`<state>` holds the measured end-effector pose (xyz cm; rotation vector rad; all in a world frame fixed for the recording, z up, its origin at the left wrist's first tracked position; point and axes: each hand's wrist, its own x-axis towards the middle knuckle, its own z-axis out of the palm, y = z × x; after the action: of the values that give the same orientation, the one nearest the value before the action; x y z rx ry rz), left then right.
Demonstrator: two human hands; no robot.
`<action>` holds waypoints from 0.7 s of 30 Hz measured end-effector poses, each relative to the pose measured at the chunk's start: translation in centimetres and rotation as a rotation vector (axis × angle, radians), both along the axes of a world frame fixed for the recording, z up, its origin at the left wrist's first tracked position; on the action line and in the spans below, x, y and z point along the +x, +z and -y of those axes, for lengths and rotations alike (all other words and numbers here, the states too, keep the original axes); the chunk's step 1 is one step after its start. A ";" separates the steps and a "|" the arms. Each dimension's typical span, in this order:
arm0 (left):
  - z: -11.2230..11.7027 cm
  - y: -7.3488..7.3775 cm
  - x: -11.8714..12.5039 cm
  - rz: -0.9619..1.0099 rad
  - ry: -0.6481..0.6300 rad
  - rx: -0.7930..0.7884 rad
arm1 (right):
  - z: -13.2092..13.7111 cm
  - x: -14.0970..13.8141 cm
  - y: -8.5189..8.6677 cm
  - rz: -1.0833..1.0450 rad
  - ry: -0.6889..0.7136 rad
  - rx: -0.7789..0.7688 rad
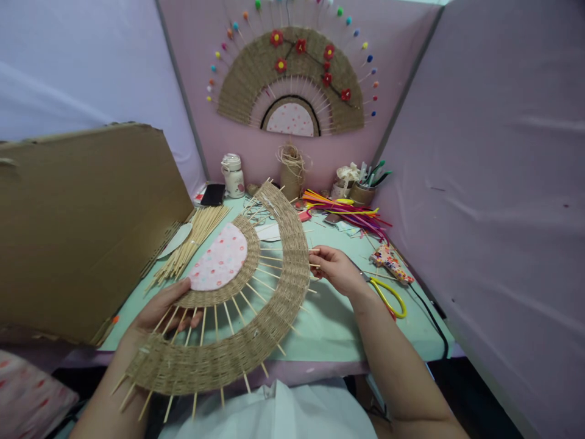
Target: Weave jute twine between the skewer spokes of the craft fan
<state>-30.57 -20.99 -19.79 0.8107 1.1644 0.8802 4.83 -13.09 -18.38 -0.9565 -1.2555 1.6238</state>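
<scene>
A half-round woven fan (296, 259) of twine on thin bamboo sticks is held tilted over the table. Its inner half-disc (222, 259) is white cloth with pink dots, edged by a narrow woven band. My left hand (158, 308) grips the fan at its inner corner, thumb on the front and fingers behind the sticks. At the outer rim on the right, my right hand (336, 268) is closed, its fingertips pinching at the protruding stick ends. The fingers partly hide what they touch there.
A finished fan with red flowers (237, 79) hangs on the back wall. Bamboo sticks (201, 235) lie left beside a cardboard sheet (91, 225). Behind are a bottle (233, 177), a twine roll (291, 174) and pipe cleaners (351, 213). Yellow-handled scissors (390, 299) and a patterned glue gun (393, 263) lie right.
</scene>
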 end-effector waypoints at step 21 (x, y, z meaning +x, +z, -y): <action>-5.2 3.5 2.1 0.025 0.097 -0.096 | 0.2 -0.4 1.0 -0.245 -0.080 -0.140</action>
<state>-28.51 -15.84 -16.25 0.6676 1.2227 0.9041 4.44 -13.27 -17.41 -0.8507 -0.9373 1.7239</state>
